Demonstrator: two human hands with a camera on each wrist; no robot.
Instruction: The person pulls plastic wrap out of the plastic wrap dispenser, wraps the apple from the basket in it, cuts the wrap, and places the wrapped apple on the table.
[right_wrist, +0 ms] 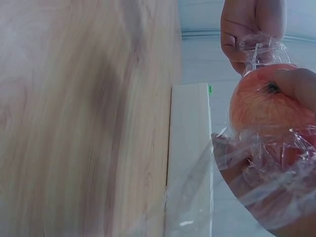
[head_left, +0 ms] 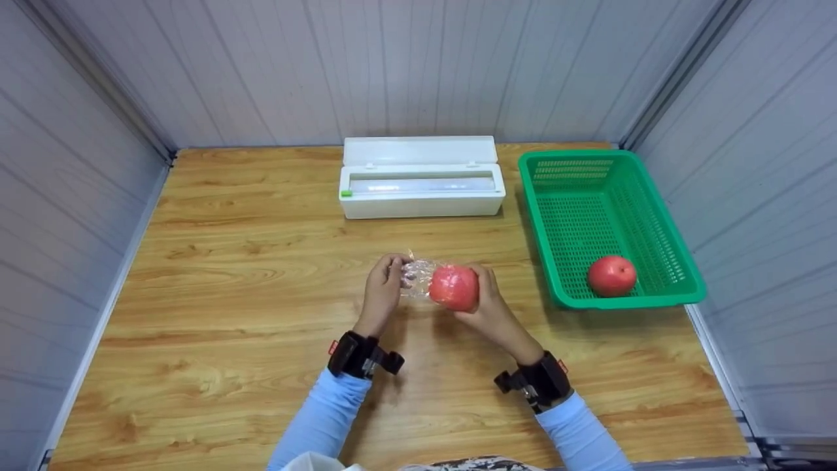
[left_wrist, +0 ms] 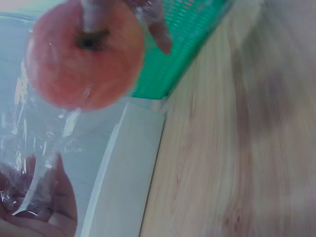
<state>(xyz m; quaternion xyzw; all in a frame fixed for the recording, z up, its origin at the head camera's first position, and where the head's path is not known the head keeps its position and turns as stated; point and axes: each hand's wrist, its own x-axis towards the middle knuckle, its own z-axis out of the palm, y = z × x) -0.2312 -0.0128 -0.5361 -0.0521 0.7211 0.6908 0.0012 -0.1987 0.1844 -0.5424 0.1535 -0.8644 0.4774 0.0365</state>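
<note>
A red apple [head_left: 454,288] in clear cling film is held above the table in my right hand [head_left: 487,309]. In the right wrist view, the right thumb [right_wrist: 298,86] presses beside the apple's stem hollow, and loose film spreads over the fingers below. My left hand [head_left: 382,288] grips a gathered stretch of cling film [head_left: 418,278] that runs out from the apple's left side. The left wrist view shows that film [left_wrist: 44,131] bunched in the curled left fingers [left_wrist: 59,197], apart from the apple [left_wrist: 84,64].
A white cling film dispenser [head_left: 422,207] stands at the back of the wooden table [head_left: 229,294], its lid [head_left: 418,152] raised. To the right, a green basket [head_left: 543,239] holds another red apple [head_left: 612,276]. Pale panels [head_left: 412,72] enclose the table at the back and sides.
</note>
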